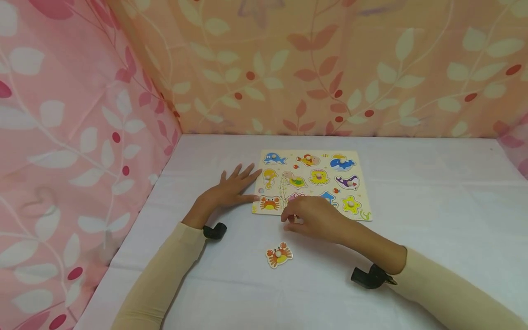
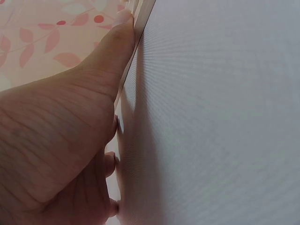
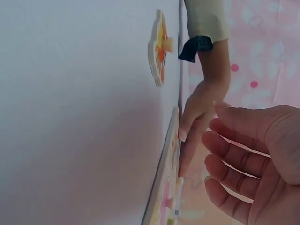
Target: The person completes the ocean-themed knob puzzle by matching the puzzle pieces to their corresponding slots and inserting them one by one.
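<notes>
A wooden sea-animal puzzle board lies on the white cloth, with knobbed pieces such as a whale, an octopus and a yellow starfish. My left hand is spread at its left side, thumb and fingertips touching the edge; the thumb on the edge also shows in the left wrist view. Over the board's front edge hovers my right hand, fingers loosely bent, holding nothing in the right wrist view. It hides part of the bottom row. An orange crab piece with a knob lies before the board, below a printed crab.
The table's white cloth spreads around the board. Patterned fabric rises behind and on the left. A black wrist camera sits by the left sleeve and another camera by the right one.
</notes>
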### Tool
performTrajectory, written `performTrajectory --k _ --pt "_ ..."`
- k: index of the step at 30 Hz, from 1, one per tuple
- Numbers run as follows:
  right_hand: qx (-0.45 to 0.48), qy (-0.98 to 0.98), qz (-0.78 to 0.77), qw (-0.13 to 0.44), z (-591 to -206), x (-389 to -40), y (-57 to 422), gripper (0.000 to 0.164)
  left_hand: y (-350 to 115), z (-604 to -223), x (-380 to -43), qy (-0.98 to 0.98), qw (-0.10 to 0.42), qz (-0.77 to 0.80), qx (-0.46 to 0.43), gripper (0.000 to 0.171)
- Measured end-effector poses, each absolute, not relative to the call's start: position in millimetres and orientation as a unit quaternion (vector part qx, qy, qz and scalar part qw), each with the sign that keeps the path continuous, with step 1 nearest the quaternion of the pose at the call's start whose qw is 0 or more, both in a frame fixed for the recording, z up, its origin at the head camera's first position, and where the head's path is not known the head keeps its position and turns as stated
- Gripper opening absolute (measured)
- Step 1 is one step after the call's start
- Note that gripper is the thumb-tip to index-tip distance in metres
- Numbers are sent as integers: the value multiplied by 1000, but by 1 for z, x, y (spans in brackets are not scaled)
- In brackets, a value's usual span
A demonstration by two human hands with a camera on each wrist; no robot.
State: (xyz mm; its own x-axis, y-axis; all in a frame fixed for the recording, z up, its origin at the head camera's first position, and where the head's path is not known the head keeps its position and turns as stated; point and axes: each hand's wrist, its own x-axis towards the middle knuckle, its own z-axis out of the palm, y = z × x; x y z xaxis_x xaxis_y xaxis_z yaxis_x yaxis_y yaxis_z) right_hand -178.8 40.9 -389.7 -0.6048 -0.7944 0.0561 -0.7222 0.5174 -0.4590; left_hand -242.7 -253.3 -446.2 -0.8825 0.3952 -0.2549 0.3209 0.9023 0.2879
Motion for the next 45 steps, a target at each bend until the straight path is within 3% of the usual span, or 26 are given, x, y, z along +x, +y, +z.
performTrajectory --k 8,20,45 --pt "-433 856 -247 136 -400 -169 45 15 -251 -445 -245 961 157 124 192 90" --pt "-499 803 -262 195 -415 -161 44 14 -249 -453 -242 958 160 131 197 90" --pt "-529 794 -241 178 -416 -157 35 16 -254 -444 -238 961 149 130 194 89"
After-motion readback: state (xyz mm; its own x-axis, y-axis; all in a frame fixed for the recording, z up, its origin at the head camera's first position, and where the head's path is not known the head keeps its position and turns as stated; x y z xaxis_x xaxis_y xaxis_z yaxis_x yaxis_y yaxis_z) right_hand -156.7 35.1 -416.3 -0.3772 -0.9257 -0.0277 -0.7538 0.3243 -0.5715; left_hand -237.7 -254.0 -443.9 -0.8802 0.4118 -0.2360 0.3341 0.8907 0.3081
